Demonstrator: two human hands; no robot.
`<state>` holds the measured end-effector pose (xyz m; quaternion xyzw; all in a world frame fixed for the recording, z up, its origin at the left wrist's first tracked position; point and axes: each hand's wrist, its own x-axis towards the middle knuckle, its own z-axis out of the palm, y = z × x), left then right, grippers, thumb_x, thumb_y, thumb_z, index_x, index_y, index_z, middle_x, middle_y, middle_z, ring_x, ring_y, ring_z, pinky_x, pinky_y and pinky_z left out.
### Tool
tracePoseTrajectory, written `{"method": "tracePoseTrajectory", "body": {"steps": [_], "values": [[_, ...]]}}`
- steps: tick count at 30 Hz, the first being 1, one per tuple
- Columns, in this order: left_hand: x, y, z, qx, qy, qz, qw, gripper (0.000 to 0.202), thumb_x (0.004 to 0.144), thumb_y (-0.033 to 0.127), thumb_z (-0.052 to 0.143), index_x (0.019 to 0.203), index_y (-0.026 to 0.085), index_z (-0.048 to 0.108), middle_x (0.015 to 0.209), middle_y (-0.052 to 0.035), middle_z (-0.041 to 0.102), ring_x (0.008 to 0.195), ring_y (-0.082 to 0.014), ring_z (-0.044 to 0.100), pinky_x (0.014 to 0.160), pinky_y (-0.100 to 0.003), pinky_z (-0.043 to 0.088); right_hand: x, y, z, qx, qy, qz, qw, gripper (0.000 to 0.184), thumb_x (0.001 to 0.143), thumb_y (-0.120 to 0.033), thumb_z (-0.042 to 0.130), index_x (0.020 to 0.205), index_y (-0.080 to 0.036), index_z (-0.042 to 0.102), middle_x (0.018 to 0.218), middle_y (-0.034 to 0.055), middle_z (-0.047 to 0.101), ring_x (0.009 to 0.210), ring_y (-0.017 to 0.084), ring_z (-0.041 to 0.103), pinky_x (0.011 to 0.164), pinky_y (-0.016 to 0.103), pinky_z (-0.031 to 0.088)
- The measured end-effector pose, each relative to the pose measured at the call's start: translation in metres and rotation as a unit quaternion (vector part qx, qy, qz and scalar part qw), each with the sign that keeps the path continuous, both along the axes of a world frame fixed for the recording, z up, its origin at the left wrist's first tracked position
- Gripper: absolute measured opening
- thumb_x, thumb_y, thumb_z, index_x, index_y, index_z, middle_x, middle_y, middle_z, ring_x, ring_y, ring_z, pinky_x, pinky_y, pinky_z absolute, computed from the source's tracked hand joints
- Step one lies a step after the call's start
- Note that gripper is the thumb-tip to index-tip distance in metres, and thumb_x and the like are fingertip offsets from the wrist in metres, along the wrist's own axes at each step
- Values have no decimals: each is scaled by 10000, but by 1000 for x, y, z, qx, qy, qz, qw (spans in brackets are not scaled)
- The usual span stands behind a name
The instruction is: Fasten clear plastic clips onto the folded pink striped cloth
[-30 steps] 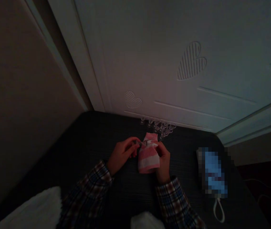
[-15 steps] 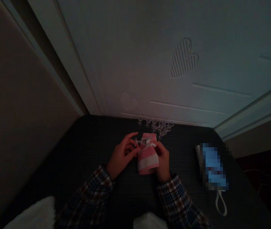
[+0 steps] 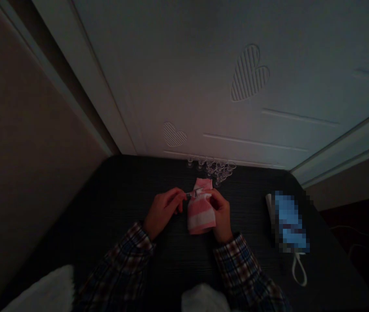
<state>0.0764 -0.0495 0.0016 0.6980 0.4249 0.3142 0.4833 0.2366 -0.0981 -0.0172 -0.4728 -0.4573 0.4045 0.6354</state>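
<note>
My left hand (image 3: pixel 166 210) is closed, its thumb and fingertips pinching the near end of a small clear stemmed piece (image 3: pixel 191 194), like a tiny goblet. The piece lies sideways against a pink-and-white striped cloth (image 3: pixel 201 212). Gripping the cloth's right edge, my right hand (image 3: pixel 220 210) has its thumb and fingers closed on the fabric. Whether the cloth is a towel or a sock I cannot tell. Behind it, several similar clear pieces (image 3: pixel 217 170) stand in a cluster on the dark table.
A white panel with raised hearts (image 3: pixel 251 73) rises along the back edge of the dark table (image 3: pixel 116 195). To the right lies a blurred-out blue object (image 3: pixel 290 221) with a white strap loop (image 3: pixel 299 271). White fabric (image 3: pixel 204 299) shows at the bottom edge.
My left fingers, spread around the clear piece before, are now closed in a pinch on its left end. The right hand stays on the cloth.
</note>
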Motion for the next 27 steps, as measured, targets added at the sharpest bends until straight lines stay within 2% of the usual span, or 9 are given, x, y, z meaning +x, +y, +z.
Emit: {"method": "tracePoseTrajectory", "body": {"steps": [2, 4, 8, 10, 12, 16, 23, 25, 27], "values": [[0, 1, -1, -10, -5, 3, 1000, 328, 858, 400, 382, 893, 153, 595, 588, 8, 552, 538, -109, 521, 480, -200, 411, -1, 0, -1, -3, -14, -1, 1000, 148, 732, -167, 576, 868, -206, 622, 858, 12, 602, 790, 152, 550, 688, 248, 420], [1, 1, -1, -20, -24, 3, 999, 338, 856, 393, 387, 1032, 165, 564, 646, -2, 572, 555, -111, 534, 473, -199, 419, -1, 1, -2, -5, -31, -9, 999, 150, 734, -173, 575, 872, -205, 623, 864, 15, 605, 783, 152, 551, 690, 251, 422], [5, -3, 1, -30, -54, -2, 998, 504, 812, 355, 482, 1285, 259, 337, 910, -31, 580, 598, -104, 559, 441, -184, 432, -1, 1, -2, -10, -34, -29, 999, 150, 734, -179, 562, 873, -196, 617, 850, 16, 611, 770, 153, 553, 677, 250, 427], [7, -5, 1, -27, -47, -9, 998, 583, 781, 326, 534, 1306, 299, 282, 1036, -45, 544, 637, -105, 570, 437, -179, 444, 0, 1, -2, -20, -25, -36, 999, 158, 721, -172, 566, 872, -187, 610, 841, 16, 614, 758, 153, 551, 664, 247, 428], [8, -5, -1, -16, -37, -19, 999, 522, 790, 309, 521, 1274, 301, 328, 1076, -47, 530, 651, -103, 572, 449, -180, 454, 0, 2, -1, -27, -17, -42, 999, 168, 705, -161, 572, 869, -181, 605, 836, 15, 617, 746, 150, 548, 658, 244, 427], [7, -3, -4, -4, -23, -20, 1000, 338, 834, 321, 437, 1165, 253, 449, 980, -41, 568, 603, -94, 556, 452, -183, 445, 1, 2, 1, -18, 1, -40, 999, 150, 694, -144, 568, 837, -174, 599, 794, 3, 605, 717, 139, 536, 638, 232, 419], [2, -2, 2, -9, -2, 4, 1000, 291, 850, 369, 396, 1031, 186, 533, 671, 10, 529, 504, -88, 474, 418, -172, 383, -1, 1, 2, -6, -8, -30, 1000, 128, 710, -148, 563, 826, -182, 601, 776, -2, 582, 709, 131, 527, 632, 229, 409], [1, -2, 3, -6, 8, 18, 1000, 296, 847, 381, 401, 986, 175, 560, 650, 8, 523, 504, -87, 466, 417, -169, 376, -1, 1, 1, -8, -21, -26, 999, 119, 728, -167, 551, 834, -186, 603, 791, 5, 585, 723, 136, 532, 638, 234, 412], [2, -2, 4, -4, 0, 22, 1000, 318, 849, 380, 393, 1033, 178, 555, 698, -6, 544, 513, -86, 470, 421, -169, 380, -1, 1, 0, -11, -32, -29, 999, 130, 732, -182, 554, 850, -190, 608, 820, 14, 594, 752, 146, 540, 657, 242, 420]]}}
